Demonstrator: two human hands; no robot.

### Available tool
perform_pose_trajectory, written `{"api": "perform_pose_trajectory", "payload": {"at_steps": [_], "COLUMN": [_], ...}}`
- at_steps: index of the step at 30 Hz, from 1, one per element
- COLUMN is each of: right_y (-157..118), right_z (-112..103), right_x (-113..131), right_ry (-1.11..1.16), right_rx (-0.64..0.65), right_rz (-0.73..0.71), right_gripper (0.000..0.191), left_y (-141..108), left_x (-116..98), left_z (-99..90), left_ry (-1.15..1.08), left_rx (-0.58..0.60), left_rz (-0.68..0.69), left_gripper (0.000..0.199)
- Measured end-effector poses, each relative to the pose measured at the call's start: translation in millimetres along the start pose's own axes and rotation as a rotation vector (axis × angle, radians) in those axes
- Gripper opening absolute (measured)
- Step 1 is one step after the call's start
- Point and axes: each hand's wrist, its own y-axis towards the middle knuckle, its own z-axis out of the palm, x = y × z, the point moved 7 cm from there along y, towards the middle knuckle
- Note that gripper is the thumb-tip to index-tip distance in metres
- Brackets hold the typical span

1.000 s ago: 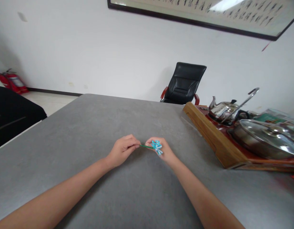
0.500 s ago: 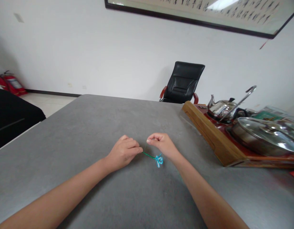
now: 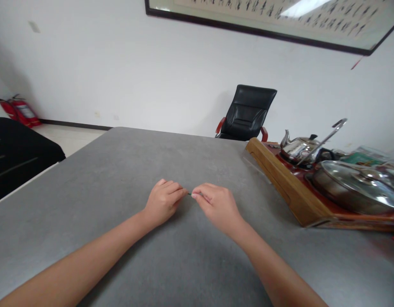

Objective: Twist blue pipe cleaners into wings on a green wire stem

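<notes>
Left hand (image 3: 162,202): curled, gripping thin wire (image 3: 189,194) at fingertips
Right hand (image 3: 217,208): closed in a pinch on same wire
Wire: between both hands, over grey table (image 3: 120,170), frame centre
Right of frame: kettle (image 3: 297,147), lidded pan (image 3: 356,187), wooden tray (image 3: 280,183)

A grey stone-look tabletop (image 3: 88,183), a wooden tray (image 3: 286,183) along its right side

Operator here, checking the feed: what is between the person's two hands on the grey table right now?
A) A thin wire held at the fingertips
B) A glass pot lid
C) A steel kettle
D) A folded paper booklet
A: a thin wire shows in the small gap between the left hand and the right hand, held at their fingertips.
</notes>
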Motion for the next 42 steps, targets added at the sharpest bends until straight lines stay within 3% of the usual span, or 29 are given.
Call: {"api": "perform_pose_trajectory", "payload": {"at_steps": [11, 15, 19, 24, 31, 38, 42], "right_y": [-8, -7, -4, -2, 1, 3, 8], "right_z": [23, 33, 41, 57, 64, 59, 54], "right_x": [8, -5, -26, -61, -81, -85, -83], "right_ry": [-0.250, -0.175, 0.047, 0.404, 0.625, 0.791, 0.797], "right_rx": [0.098, 0.101, 0.071, 0.072, 0.048, 0.147, 0.173], "right_rz": [-0.042, -0.005, 0.078, 0.272, 0.343, 0.402, 0.417], "right_gripper": [0.019, 0.017, 0.015, 0.012, 0.016, 0.028, 0.026], "left_y": [-8, -9, -8, -6, -2, -8, -13], "left_x": [26, 29, 32, 31, 18, 4, 0], "left_z": [7.5, 8.4, 9.2, 9.8, 9.8, 7.3, 4.6], "left_ry": [-0.272, -0.343, -0.406, -0.498, -0.593, -0.348, -0.236], "left_rx": [-0.023, -0.033, -0.055, -0.077, -0.029, 0.045, 0.069], "left_rz": [-0.386, -0.429, -0.447, -0.412, -0.266, -0.030, 0.030], "left_gripper": [0.022, 0.018, 0.016, 0.017, 0.019, 0.020, 0.020]}}
